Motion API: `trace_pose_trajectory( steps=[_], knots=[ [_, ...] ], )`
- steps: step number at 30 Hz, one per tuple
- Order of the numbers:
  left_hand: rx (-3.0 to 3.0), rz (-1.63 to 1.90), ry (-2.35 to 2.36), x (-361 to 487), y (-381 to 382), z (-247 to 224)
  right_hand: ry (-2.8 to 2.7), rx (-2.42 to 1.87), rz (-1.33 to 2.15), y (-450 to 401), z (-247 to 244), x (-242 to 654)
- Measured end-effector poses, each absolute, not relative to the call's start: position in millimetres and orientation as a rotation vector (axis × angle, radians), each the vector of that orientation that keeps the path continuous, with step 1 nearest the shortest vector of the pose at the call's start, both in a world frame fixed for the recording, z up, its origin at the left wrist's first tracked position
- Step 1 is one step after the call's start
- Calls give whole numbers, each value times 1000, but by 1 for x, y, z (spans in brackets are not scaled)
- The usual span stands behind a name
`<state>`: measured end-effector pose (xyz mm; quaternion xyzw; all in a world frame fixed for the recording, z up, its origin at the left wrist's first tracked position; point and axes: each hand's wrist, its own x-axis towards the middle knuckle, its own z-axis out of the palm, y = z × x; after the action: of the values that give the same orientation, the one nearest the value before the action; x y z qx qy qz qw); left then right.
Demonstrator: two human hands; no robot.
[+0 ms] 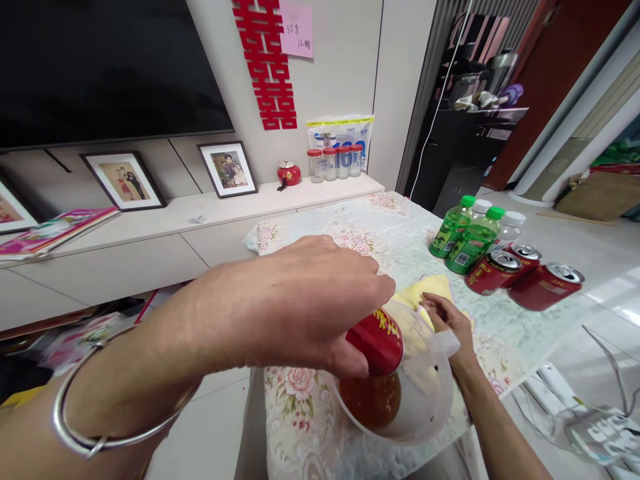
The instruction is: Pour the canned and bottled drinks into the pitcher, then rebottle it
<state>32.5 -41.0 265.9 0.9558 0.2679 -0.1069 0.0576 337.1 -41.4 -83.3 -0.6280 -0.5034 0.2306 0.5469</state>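
Note:
My left hand (320,307) is wrapped round a red drink can (383,343) with yellow lettering. The can is tilted over a translucent plastic basin (435,413), and its opening is hidden from me. Reddish-brown liquid (370,400) lies in the basin's near left side. Beyond the basin's far right rim, my right hand (453,323) has its fingers curled against a yellow cloth (425,290), apparently pinching it. My right wrist is close beside the basin's protruding tab (445,343).
Two green-capped bottles (473,243), white-capped bottles (513,223) and several red cans (547,287) stand on the table's right. A floral tablecloth (295,393) covers the table. Behind, a white cabinet (273,203) bears picture frames (229,170), lidded jars (330,167) and a red pot (289,175).

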Motion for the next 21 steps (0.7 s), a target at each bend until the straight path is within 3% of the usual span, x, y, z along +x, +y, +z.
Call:
trace_pose_trajectory(
  steps=[21],
  knots=[
    [2836, -249, 802, 30, -42, 268, -1181, -1535, 530, -44, -71, 332]
  ],
)
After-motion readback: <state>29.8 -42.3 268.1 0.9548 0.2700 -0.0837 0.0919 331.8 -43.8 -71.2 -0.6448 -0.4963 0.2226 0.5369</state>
